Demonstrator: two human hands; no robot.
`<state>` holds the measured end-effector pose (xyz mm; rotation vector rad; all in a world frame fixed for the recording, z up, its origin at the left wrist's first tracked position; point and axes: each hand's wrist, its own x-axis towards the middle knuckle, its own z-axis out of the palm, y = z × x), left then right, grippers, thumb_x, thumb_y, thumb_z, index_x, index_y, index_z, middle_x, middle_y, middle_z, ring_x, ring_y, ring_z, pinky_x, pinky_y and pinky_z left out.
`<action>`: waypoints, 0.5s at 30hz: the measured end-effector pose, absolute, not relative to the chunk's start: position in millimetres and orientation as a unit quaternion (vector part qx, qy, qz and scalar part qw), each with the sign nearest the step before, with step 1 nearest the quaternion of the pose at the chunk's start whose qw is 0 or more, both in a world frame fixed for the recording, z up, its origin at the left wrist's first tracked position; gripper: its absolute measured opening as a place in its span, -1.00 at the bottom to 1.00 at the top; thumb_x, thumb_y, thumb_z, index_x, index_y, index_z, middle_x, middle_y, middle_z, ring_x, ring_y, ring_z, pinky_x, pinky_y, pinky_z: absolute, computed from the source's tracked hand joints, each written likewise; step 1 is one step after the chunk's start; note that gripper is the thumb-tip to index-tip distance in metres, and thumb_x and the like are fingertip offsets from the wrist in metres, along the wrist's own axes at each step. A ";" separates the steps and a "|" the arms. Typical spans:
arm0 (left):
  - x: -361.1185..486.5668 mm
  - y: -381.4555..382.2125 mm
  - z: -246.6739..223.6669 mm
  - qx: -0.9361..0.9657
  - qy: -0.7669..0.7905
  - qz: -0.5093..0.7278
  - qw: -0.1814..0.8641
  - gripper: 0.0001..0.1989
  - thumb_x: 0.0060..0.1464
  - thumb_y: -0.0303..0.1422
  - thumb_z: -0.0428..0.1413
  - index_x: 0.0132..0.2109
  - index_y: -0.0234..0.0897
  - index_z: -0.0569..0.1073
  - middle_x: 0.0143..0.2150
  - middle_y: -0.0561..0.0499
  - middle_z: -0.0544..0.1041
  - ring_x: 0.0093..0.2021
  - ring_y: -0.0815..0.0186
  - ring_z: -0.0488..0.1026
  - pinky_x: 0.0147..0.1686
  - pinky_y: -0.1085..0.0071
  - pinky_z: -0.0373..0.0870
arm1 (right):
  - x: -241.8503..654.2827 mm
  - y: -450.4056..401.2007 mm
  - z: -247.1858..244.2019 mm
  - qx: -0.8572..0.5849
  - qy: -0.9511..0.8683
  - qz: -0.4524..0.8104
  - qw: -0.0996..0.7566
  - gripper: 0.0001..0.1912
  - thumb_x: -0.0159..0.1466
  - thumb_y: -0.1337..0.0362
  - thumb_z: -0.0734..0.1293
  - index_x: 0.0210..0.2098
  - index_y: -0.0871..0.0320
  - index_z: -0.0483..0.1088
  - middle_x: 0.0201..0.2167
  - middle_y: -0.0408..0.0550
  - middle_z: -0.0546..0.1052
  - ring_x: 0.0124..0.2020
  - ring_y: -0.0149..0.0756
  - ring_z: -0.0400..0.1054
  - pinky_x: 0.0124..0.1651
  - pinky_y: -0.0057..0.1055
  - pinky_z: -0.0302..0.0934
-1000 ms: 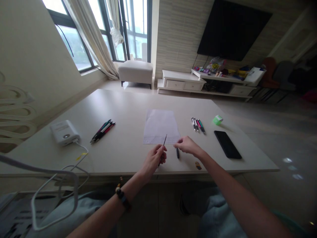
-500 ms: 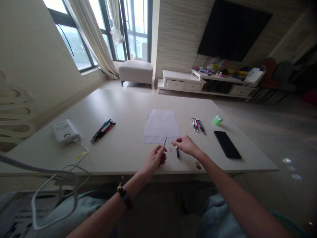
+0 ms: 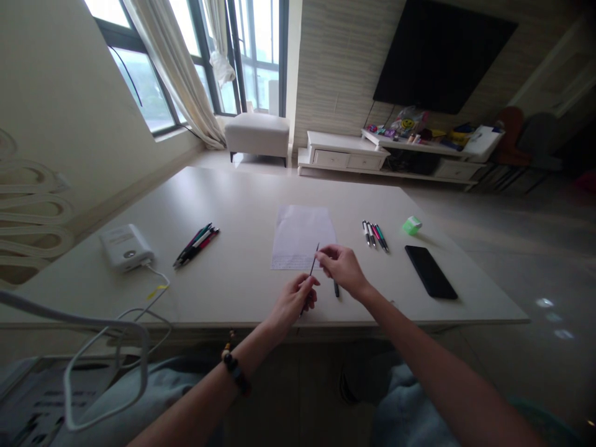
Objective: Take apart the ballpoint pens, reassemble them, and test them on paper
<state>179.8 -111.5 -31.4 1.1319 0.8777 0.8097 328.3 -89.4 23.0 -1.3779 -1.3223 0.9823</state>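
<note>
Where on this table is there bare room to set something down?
Bare tabletop shows between the left pen bunch and the paper sheet, and beyond the paper toward the far edge. Crowded at the paper's near edge, where the left hand and right hand meet at a thin dark pen, beside a short black pen.

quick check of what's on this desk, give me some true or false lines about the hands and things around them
The left hand holds a thin dark stick. True.
The beaded bracelet is on the right wrist. False: it is on the left wrist.
The black phone lies left of the sheet of paper. False: it lies to the right.
A white cable runs from the white power bank. True.
The right hand holds the short dark object. False: that object lies on the table below the hand.
</note>
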 end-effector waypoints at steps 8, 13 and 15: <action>166.3 -99.5 -19.8 0.468 0.479 0.377 0.640 -0.68 0.05 -0.17 0.07 -0.17 -0.35 0.34 -0.41 -0.03 0.51 -0.45 0.36 0.47 -0.45 0.46 0.34 | 355.1 -83.2 0.5 -0.709 -0.582 0.329 0.223 -0.83 0.00 0.27 0.31 -0.57 0.26 0.48 -0.68 -0.11 0.43 -0.62 -0.45 0.27 -0.56 -0.56 0.05; 153.0 -87.5 -10.2 0.636 0.578 0.331 0.391 -0.80 0.09 -0.28 0.04 -0.31 -0.34 0.44 -0.34 -0.11 0.56 -0.33 0.28 0.48 -0.33 0.40 0.32 | 351.4 -85.4 -3.9 -0.723 -0.608 0.282 0.166 -0.81 0.00 0.25 0.33 -0.52 0.25 0.53 -0.56 -0.05 0.54 -0.45 -0.33 0.41 -0.45 -0.54 0.11; 151.6 -83.5 -10.8 0.685 0.598 0.302 0.286 -0.80 0.09 -0.31 0.04 -0.34 -0.34 0.50 -0.31 -0.11 0.56 -0.31 0.29 0.46 -0.28 0.40 0.29 | 354.2 -84.9 -0.3 -0.726 -0.610 0.268 0.170 -0.78 0.03 0.22 0.33 -0.48 0.25 0.55 -0.50 -0.01 0.57 -0.41 -0.30 0.43 -0.41 -0.54 0.13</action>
